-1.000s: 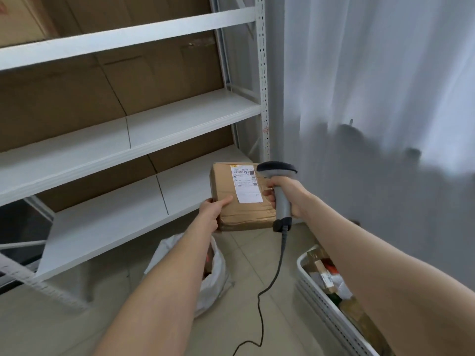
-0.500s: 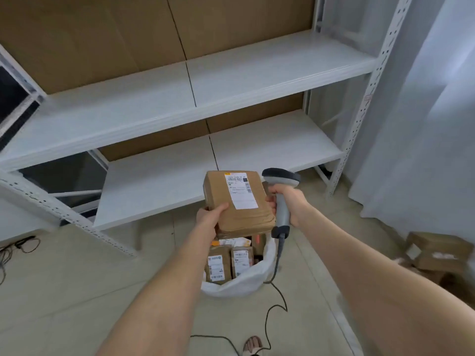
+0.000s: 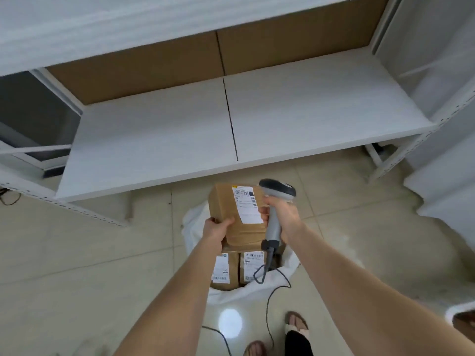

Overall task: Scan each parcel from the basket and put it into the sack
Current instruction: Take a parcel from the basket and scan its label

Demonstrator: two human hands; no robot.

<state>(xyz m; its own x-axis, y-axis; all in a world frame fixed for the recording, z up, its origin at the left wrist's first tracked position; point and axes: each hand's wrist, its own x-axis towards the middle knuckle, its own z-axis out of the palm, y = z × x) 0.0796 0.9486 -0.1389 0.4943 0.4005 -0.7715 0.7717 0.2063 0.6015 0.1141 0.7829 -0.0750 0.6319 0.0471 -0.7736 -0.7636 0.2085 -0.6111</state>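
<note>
A brown cardboard parcel (image 3: 232, 211) with a white shipping label hangs over the open white sack (image 3: 191, 227) on the floor. My left hand (image 3: 216, 231) grips its near left corner. My right hand (image 3: 281, 217) grips a grey handheld scanner (image 3: 273, 222) by the handle, its fingers also touching the parcel's right side. The scanner's dark head sits at the parcel's top right corner. Two labelled parcels (image 3: 237, 268) stand inside the sack below. The basket (image 3: 460, 317) shows only as a corner at the right edge.
A white metal shelf rack (image 3: 180, 129) stands just behind the sack, its lowest board close above the floor. The scanner cable (image 3: 268, 304) loops down across the sack rim to the tiled floor. My sandalled feet (image 3: 295, 325) are near the bottom. A white curtain (image 3: 447, 191) hangs right.
The view has tilted down and swung left, bringing the sack directly under the parcel. Both hands have carried the parcel and scanner down toward the sack mouth; grips unchanged.
</note>
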